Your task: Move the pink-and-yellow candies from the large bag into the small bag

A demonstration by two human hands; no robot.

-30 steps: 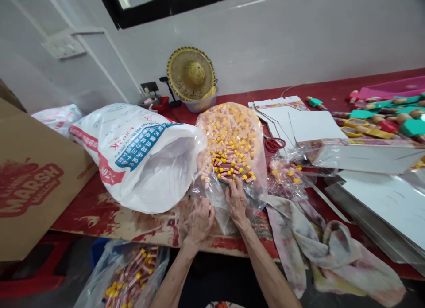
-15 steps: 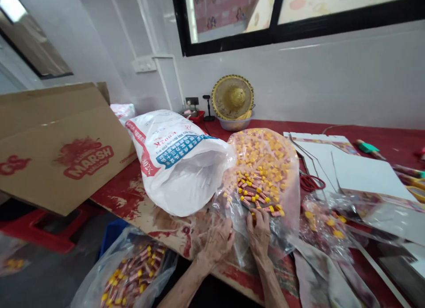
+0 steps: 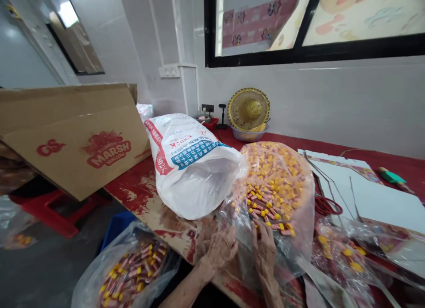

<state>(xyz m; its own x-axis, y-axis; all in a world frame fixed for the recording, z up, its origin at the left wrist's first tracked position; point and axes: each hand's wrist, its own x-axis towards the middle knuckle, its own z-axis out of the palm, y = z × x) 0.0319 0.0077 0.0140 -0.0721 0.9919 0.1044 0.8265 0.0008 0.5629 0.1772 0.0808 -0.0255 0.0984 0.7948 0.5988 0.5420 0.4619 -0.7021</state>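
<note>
A clear plastic bag (image 3: 307, 201) lies on the table, full of small pink pieces with yellow ends (image 3: 262, 206). At its near mouth is my right hand (image 3: 264, 246), its fingers slightly apart and bent down over the nearest pieces; the fingertips are partly hidden. My left hand (image 3: 221, 248) rests just to the left, by the loose plastic at the bag's edge. Its fingers are curled together, and whatever is in them is hidden. Behind my left hand lies a white printed sack (image 3: 186, 144) with its mouth towards me.
A cardboard box (image 3: 76, 144) stands at left, above a red stool (image 3: 63, 215). Below the table edge, another clear bag (image 3: 83, 272) holds similar pieces. At right are red-handled scissors (image 3: 327, 206), white card (image 3: 348, 179) and crumpled plastic wrap (image 3: 341, 255). A straw hat (image 3: 249, 108) leans at the back.
The view has swung left, so most things appear further right and a little lower. Both hands stay by the bag's mouth, with only slight finger movement.
</note>
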